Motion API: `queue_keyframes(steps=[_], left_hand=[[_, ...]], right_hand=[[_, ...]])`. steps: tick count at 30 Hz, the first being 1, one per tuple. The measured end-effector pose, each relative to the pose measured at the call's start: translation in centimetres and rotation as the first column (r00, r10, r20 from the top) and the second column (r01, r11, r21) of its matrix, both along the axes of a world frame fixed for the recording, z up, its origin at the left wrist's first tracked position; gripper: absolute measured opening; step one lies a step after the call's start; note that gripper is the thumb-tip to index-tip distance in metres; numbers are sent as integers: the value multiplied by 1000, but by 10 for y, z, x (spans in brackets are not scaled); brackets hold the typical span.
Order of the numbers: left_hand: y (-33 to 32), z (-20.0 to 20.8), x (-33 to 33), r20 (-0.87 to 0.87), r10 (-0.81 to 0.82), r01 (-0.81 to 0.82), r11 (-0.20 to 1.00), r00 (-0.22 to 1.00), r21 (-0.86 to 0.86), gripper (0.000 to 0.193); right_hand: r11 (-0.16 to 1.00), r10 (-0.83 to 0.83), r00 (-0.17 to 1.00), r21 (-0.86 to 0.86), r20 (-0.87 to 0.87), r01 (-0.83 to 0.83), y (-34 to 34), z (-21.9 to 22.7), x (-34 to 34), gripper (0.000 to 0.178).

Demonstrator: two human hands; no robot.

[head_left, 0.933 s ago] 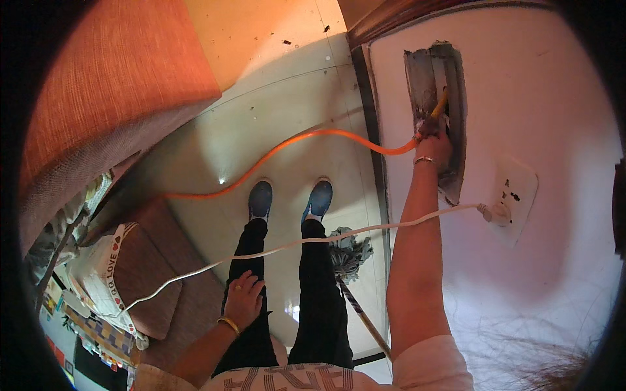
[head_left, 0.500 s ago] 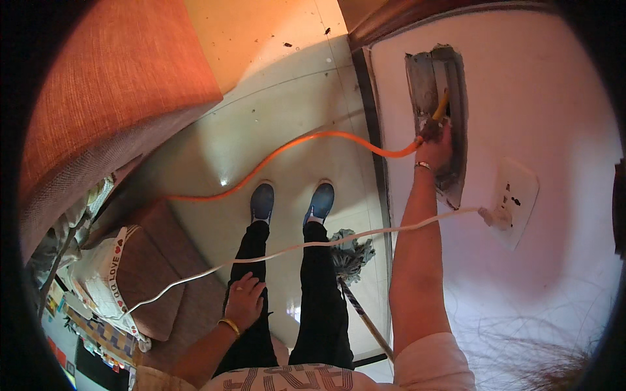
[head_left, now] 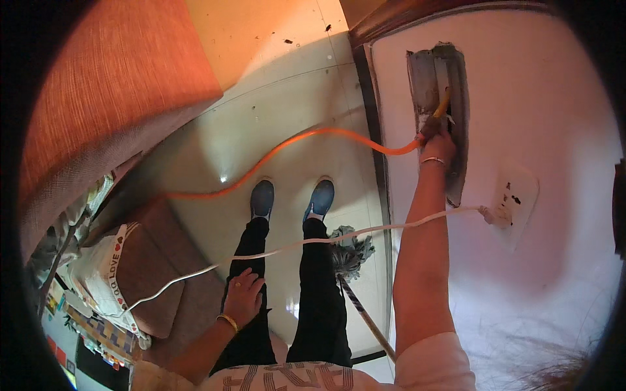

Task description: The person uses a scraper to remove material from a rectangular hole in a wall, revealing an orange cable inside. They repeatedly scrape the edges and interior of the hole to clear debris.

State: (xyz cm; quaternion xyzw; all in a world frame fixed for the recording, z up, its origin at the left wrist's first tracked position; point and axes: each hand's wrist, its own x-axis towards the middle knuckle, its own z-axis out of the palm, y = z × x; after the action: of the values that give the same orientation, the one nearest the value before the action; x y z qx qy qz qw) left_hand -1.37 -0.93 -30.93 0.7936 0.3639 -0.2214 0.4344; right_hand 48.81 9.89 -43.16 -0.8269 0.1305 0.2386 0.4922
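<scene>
My right hand (head_left: 437, 151) is closed around a tool with a yellow tip (head_left: 443, 104) and a dark body, fed by an orange hose (head_left: 306, 134). I cannot make out its exact kind. The hand reaches into a rough-edged upright recess (head_left: 425, 77) in the wall, lined with grey, and the yellow tip points up inside it. My left hand (head_left: 243, 296) lies on my left thigh, fingers loosely spread and nothing in them. A white cable (head_left: 287, 247) crosses in front of my legs and right forearm to a plug (head_left: 492, 215) in a wall socket (head_left: 518, 202).
Left of me stands an orange-brown sofa (head_left: 124, 78), with a brown cushioned seat (head_left: 163, 287) draped with a printed white cloth (head_left: 98, 274). A mop (head_left: 352, 254) leans between my right leg and the wall. Dark specks of debris (head_left: 288, 42) lie on the tiled floor (head_left: 267, 104).
My right hand and forearm have shifted slightly to the right at the recess, still holding the tool. My left hand stays on my thigh.
</scene>
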Motion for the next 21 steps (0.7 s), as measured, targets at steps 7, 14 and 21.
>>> queue_keyframes(steps=[7, 14, 21], left_hand=[[-5, 4, -3, 25, 22, -22, 1000, 999, 3, 40], [-8, 3, -6, 23, 48, -48, 999, 999, 5, 40], [-7, 5, -1, 59, 40, -42, 998, 997, 42, 37]], right_hand=[[989, 147, 917, -81, 370, -126, -35, 6, -14, 20], [797, 602, 561, -388, 568, -463, -8, 36, -65, 21], [529, 820, 104, -676, 563, -514, 13, 20, -44, 22]])
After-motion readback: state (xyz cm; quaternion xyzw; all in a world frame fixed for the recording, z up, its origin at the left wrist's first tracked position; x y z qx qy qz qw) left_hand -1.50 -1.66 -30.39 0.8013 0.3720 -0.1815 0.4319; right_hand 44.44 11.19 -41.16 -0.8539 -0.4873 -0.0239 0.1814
